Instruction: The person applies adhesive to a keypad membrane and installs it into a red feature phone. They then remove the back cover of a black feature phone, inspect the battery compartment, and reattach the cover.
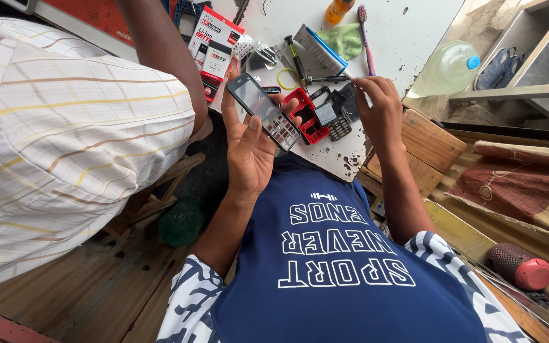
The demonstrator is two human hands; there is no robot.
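The left hand (249, 149) grips a dark keypad phone (264, 109), thumb across its keys; the phone's long axis runs from near right to far left, screen end farthest. The right hand (379, 108) pinches closed on something too small to tell, just right of the red phone frame (307, 116) and black parts (338, 111) on the white table (401, 32). Farther off lie a screwdriver (297, 60) and a green cloth (344, 39).

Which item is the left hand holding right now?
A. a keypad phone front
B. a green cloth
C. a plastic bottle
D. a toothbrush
A: the left hand grips the keypad phone front above the white table, while the toothbrush, green cloth and plastic bottle lie untouched.
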